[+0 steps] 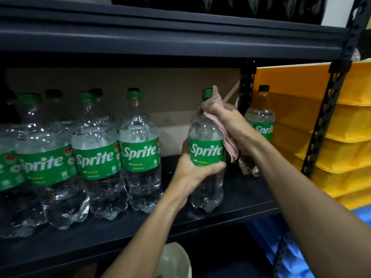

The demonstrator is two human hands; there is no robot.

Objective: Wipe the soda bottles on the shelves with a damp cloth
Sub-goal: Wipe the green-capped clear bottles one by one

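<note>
Soda bottle upright near the front edge of the shelf, held for wiping.
Left hand wraps the label band; right hand clamps the pink cloth against the shoulder. Risk: damp plastic may slip in the left grip; a hard stroke may tip it off the edge or into the rear bottle.

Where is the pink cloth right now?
In the head view, right of centre: the right hand presses the pink cloth against the Sprite bottle the left hand grips.
</note>
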